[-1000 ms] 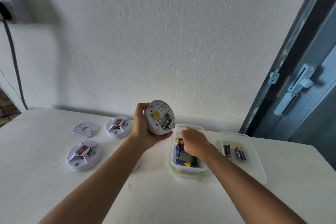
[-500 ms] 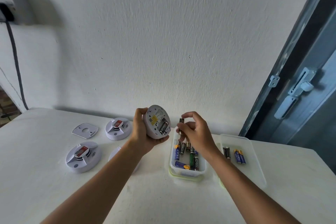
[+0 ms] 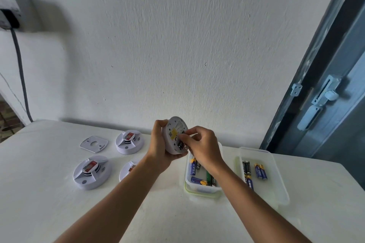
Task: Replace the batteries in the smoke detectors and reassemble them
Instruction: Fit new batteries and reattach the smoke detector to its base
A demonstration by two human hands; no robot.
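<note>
The left hand grips a round white plastic detector above the table, its flat back tilted up and rightward; the right hand pinches a cylindrical battery at the open bay — its long axis cannot be told; more batteries lie in a clear rectangular tub below; three domed detectors rest left.

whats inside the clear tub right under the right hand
Loose batteries lie in the clear tub: a blue one, another blue one with a yellow end, and a green one. The right hand and wrist cover the tub's far end, so any batteries there are hidden.
</note>
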